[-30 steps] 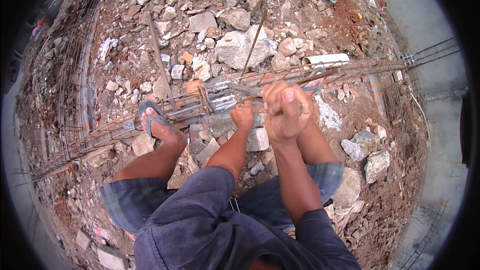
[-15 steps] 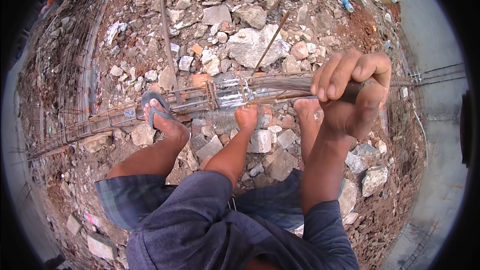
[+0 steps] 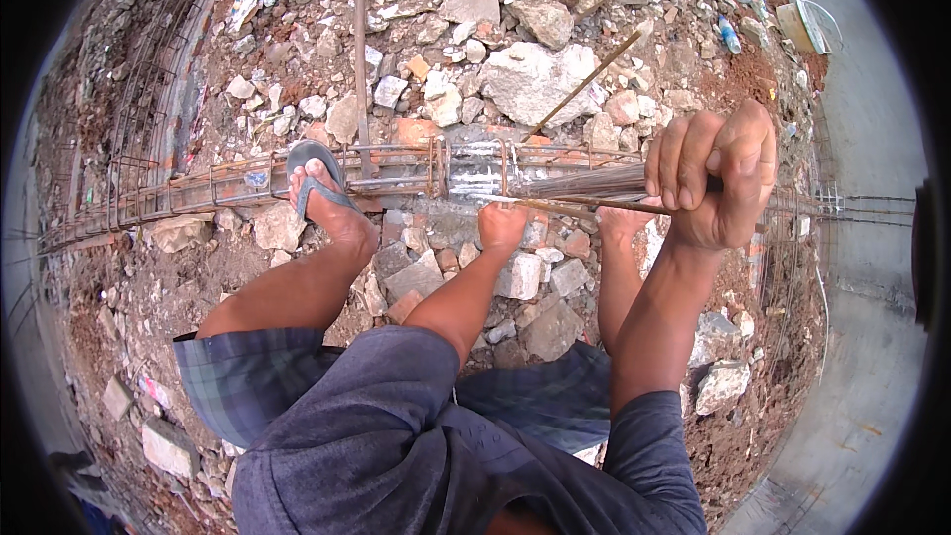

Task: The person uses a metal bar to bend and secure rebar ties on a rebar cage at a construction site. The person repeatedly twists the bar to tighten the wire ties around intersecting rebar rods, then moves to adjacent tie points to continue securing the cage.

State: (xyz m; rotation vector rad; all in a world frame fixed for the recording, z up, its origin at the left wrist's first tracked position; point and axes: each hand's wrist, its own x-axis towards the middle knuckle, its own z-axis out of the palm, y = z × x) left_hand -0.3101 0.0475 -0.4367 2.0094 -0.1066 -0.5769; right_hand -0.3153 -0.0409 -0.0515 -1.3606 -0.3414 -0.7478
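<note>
My right hand (image 3: 715, 178) is raised in a fist on the right, wrapped around the end of a long, grey-brown, streaked bundle of thin wires (image 3: 584, 181). The bundle narrows as it runs left toward a rusty rebar cage (image 3: 386, 166) lying across the rubble. My left hand (image 3: 503, 226) is low at the cage's near side, its fingers closed; what they grip is hidden. A thin rusty rod (image 3: 584, 209) passes above it toward the right fist. Whitish smears show on the bars beside the left hand.
My left foot (image 3: 319, 188), in a grey flip-flop, rests at the cage; my bare right foot (image 3: 622, 223) stands among broken stones. Beyond lie a large pale rock (image 3: 530, 84), a leaning stick (image 3: 584, 82), an upright pole (image 3: 361, 50), a plastic bottle (image 3: 729, 35) and a white bucket (image 3: 800, 28).
My right hand has turned from showing its curled fingers and thumb side to a tighter fist, slightly farther right. My left hand has shifted slightly right in the picture, along with the view.
</note>
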